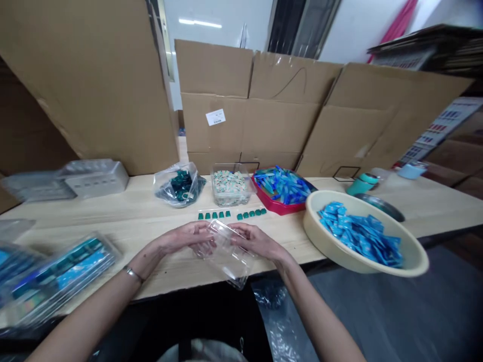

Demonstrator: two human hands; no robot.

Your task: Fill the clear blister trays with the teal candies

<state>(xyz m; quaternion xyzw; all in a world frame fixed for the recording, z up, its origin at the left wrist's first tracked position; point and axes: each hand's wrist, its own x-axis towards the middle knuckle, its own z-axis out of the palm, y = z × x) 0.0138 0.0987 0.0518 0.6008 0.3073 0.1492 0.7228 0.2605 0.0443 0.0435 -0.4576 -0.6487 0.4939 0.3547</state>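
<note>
Both my hands grip a clear plastic clamshell tray [230, 256] just above the near edge of the wooden table [124, 216]. My left hand [184, 237] closes on its left side and my right hand [253, 239] on its right side. The tray looks empty and tilts toward me. Just beyond my hands lies a row of several small green pieces [231, 214].
A cream bowl of blue packets [362, 234] sits at right, a red tray of blue sticks [281, 187] behind it, a clear box of pale pieces [229, 187] and a bag of dark green pieces [180, 185] at centre. Filled clear packs [56, 274] lie left. Cardboard boxes stand behind.
</note>
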